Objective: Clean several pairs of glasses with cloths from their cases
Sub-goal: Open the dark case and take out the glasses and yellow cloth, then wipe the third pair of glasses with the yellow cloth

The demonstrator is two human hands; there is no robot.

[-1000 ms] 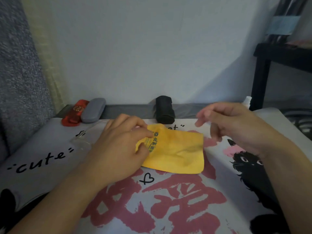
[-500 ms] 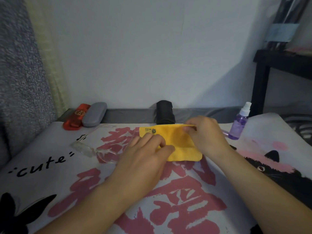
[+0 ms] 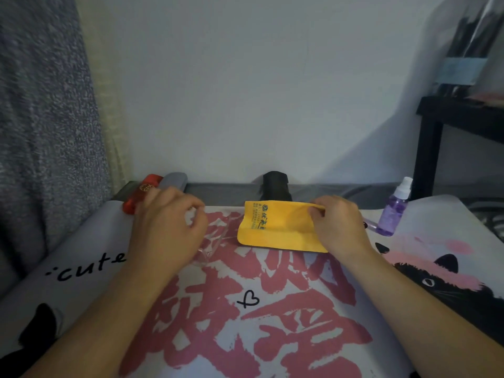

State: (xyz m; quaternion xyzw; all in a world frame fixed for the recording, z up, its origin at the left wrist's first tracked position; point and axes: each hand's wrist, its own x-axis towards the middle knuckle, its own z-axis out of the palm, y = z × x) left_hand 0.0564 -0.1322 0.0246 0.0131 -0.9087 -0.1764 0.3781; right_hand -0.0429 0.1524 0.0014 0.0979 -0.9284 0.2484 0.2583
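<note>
The left hand (image 3: pixel 169 222), fingers curled, rests over clear glasses (image 3: pixel 211 240) on the table (image 3: pixel 272 323), near red (image 3: pixel 136 197) and grey (image 3: pixel 174 180) cases; the right hand (image 3: pixel 341 225) pinches the yellow cloth (image 3: pixel 275 227) before a black case (image 3: pixel 275 185).

Centre frame, the yellow cloth (image 3: pixel 275 227) lies part-folded on the printed mat, dark lettering along its left edge, its upper right corner lifted. Left of it, a clear-framed pair of glasses (image 3: pixel 211 241) rests on the mat. Along the back edge: red case (image 3: pixel 136 197), grey case (image 3: pixel 174 180), black case (image 3: pixel 275 185).
</note>
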